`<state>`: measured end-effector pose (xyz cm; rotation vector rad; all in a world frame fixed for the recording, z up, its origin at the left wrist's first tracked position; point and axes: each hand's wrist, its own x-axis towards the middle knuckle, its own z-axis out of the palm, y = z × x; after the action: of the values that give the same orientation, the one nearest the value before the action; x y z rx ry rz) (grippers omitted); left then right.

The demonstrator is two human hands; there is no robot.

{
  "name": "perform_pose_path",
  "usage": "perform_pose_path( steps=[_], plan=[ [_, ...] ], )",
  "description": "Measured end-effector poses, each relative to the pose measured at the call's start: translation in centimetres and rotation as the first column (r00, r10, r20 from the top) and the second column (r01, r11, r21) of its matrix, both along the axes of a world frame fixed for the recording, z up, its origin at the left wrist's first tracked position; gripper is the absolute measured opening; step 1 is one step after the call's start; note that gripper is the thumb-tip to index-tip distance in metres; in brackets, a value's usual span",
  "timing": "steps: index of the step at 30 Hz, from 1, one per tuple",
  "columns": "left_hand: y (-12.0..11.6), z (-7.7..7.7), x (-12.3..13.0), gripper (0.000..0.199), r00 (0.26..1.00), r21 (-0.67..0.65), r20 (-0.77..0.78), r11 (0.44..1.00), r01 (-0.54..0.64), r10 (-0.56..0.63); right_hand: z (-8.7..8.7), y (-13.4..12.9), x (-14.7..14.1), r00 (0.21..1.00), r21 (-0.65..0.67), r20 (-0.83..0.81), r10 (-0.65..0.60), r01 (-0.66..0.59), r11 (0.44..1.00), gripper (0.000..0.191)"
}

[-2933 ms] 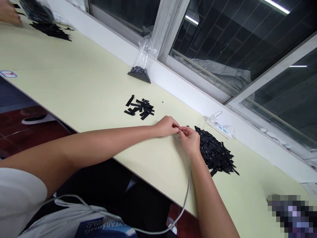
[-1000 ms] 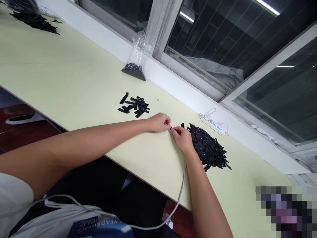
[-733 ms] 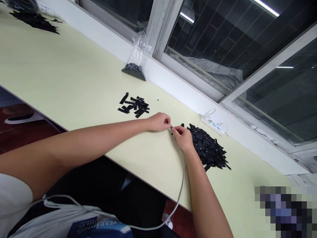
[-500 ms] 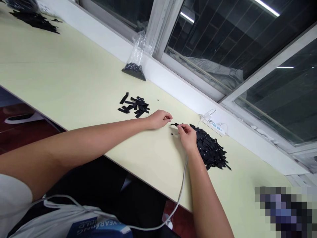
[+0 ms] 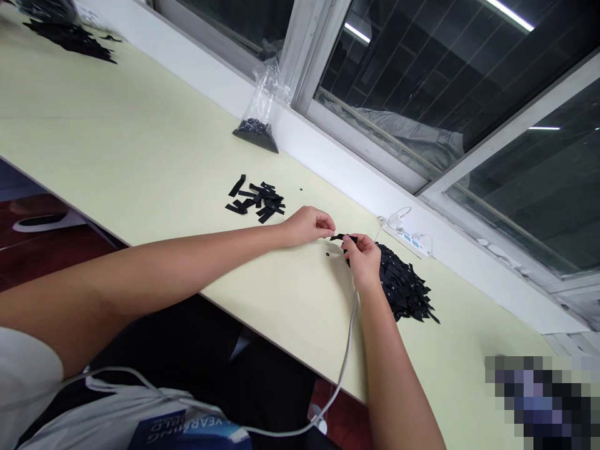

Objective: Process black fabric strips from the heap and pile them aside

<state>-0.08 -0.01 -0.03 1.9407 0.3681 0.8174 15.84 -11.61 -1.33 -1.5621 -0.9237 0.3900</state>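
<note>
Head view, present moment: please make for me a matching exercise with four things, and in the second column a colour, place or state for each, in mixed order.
1. Clear bag
2. Power strip
3. Large dark pile
4. Right hand

A. Partly hidden behind a hand
B. Pinching a black strip
C. Small dark pieces inside it
D. White and blue

Right pairs: 1-C, 2-D, 3-A, 4-B.

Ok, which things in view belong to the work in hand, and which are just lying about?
Likely part of it:
- black strip in the right hand
- large pile of strips beside that hand
- small pile of strips
- perhaps the bag of black pieces

Seemingly just lying about:
- power socket bar
- white cable
</note>
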Motion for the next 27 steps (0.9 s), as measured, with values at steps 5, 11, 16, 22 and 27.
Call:
perform_pose_path(
  steps=[5, 11, 16, 22, 27],
  plan=[
    [-0.1, -0.1, 0.0, 0.009, 0.999, 0.015, 0.02, 0.999, 0.049, -0.049, 0.3, 0.0, -0.4, 0.994, 0.034, -0.109, 0.006, -0.003, 0.999, 0.041],
    [-0.1, 0.2, -0.1, 0.01, 1.0, 0.057, -0.014, 0.998, 0.005, -0.004, 0.3, -0.2, -0.3, 0.973, 0.063, -0.23, 0.008, 0.007, 0.998, 0.042],
    [-0.2, 0.2, -0.1, 0.012, 1.0, 0.033, -0.003, 0.999, 0.025, -0.025, 0.4, -0.4, -0.5, 0.958, 0.071, -0.282, 0.044, -0.025, 0.997, 0.041],
    [-0.3, 0.1, -0.1, 0.012, 0.993, 0.019, 0.013, 0.993, 0.116, -0.116, 0.7, -0.5, -1.0, 0.943, 0.048, -0.327, 0.067, -0.055, 0.997, 0.041],
    [-0.4, -0.1, 0.1, 0.009, 0.991, -0.028, 0.02, 0.991, 0.134, -0.133, 0.7, -0.5, -1.2, 0.96, 0.032, -0.268, 0.086, -0.08, 0.996, 0.04]
  ],
)
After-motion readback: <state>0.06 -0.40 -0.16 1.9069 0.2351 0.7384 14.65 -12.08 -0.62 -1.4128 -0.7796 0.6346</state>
